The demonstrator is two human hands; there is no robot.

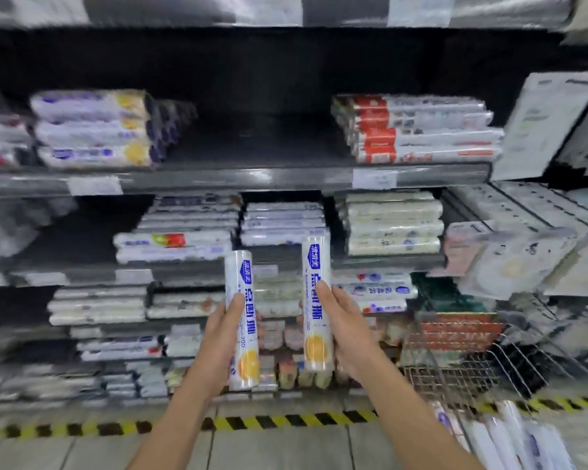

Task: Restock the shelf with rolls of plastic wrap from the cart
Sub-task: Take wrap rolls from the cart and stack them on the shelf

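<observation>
Both arms were extended toward the shelf (238, 176). Left hand (223, 329) and right hand (342, 320) each had fingers wrapped around an upright plastic wrap roll: left roll (242, 300), right roll (316, 269).

2 hands (223, 329), 2 held rolls (242, 320), 1 wire cart (510, 364)

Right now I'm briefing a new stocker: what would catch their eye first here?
Two upright rolls stand out at centre, before the shelves: the left hand holds the left roll, the right hand the right roll. Above them, a wide dark gap sits between two stacks. The wire cart stands lower right.
</observation>
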